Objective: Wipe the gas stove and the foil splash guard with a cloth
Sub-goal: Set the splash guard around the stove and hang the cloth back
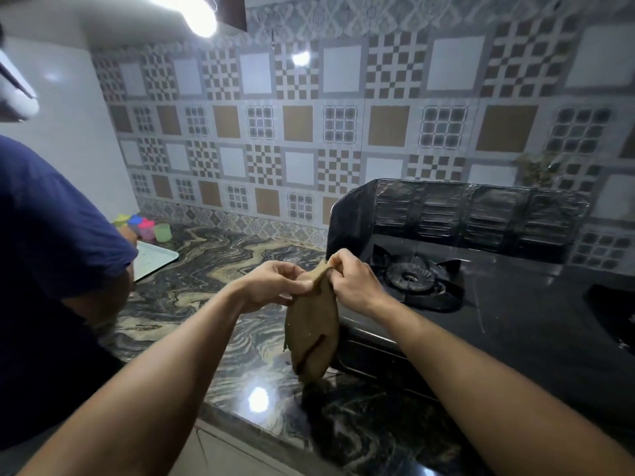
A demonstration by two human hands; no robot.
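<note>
A brown cloth [311,334] hangs in the air over the marble counter [192,290], just left of the stove's front corner. My left hand [275,285] pinches its top edge from the left. My right hand [350,281] grips the same edge from the right, the two hands close together. The black glass gas stove [515,314] stands to the right, with one burner [412,278] behind my right hand. The dark foil splash guard [481,214] rises along the stove's back and left side.
A person in a blue shirt [51,269] stands close at my left. Coloured plastic cups [147,228] and a white tray [153,257] sit at the counter's far left. The patterned tiled wall [309,132] runs behind. The counter's front edge [240,420] is near me.
</note>
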